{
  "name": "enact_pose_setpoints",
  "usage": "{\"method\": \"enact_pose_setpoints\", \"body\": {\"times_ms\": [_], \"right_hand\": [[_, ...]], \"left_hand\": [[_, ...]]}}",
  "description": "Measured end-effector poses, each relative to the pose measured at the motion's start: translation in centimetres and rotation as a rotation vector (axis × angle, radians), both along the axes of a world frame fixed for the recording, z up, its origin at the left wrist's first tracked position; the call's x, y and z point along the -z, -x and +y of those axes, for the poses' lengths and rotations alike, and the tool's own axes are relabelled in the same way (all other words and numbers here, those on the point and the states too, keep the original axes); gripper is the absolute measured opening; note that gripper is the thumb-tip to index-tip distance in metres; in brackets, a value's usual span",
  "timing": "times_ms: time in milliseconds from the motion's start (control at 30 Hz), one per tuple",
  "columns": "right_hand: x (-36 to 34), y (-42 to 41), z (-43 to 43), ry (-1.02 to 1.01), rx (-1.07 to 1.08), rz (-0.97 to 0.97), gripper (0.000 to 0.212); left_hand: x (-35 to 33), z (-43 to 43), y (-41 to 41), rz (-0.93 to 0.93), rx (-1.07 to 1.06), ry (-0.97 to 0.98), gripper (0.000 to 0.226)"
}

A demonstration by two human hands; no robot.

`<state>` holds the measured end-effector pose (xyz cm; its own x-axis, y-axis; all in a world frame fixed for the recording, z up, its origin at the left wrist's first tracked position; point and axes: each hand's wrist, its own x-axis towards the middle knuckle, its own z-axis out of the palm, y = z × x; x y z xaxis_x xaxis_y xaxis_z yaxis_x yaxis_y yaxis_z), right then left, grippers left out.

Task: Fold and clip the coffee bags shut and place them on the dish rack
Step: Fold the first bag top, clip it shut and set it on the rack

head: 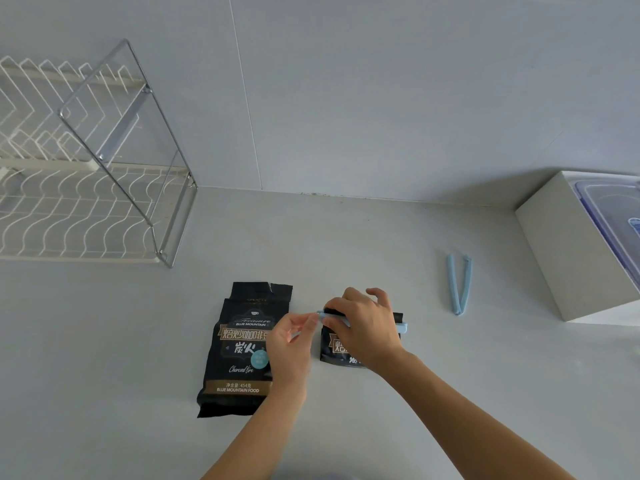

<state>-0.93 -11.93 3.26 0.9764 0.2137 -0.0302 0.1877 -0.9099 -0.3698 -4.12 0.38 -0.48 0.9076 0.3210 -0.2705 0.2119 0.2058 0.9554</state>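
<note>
- Two bare forearms enter from the bottom edge and converge on a pale grey countertop (pixel 346 244)
- Left hand (pixel 291 344): thumb and forefinger pinched on the left end of a light blue clip (pixel 402 328), the remaining fingers curled under
- Right hand (pixel 363 327): laid palm-down over the folded top of the smaller-looking coffee bag (pixel 337 348), fingers spread and arched, pressing the fold and the clip beneath it; the clip's right end protrudes past the bag's right edge
- Folded coffee bag: black, glossy, with a gold-framed label of white characters, lying flat; its top is rolled down, so that it appears much shorter than its neighbour
- Unfolded coffee bag (pixel 239 348): just left of the first, flat and label-up, black with gold bands, a teal round sticker and the words "BLUE MOUNTAIN"; its torn top edge lies open and unclipped, and its right edge is partly covered by the left hand
- Second light blue clip (pixel 459 284): lying open in a narrow V on the counter, well to the right of both bags
- White box (pixel 568 258) at the far right, carrying a clear container with a blue rim (pixel 602 216)
- Dish rack (pixel 86 209) at the far left against the wall: white wavy wire tiers in a chrome frame, holding neither bag
</note>
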Motion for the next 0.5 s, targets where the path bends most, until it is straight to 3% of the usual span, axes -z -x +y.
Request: {"method": "enact_pose_setpoints", "body": {"times_ms": [367, 500], "right_hand": [[-0.6, -0.8, -0.8, -0.101, 0.012, 0.074, 0.026], [-1.8, -0.8, -0.9, -0.177, -0.048, 0.148, 0.023]], "left_hand": [[-0.2, 0.0, 0.0, -0.012, 0.067, -0.033, 0.004], [-0.4, -0.2, -0.3, 0.110, 0.138, 0.009, 0.026]]}}
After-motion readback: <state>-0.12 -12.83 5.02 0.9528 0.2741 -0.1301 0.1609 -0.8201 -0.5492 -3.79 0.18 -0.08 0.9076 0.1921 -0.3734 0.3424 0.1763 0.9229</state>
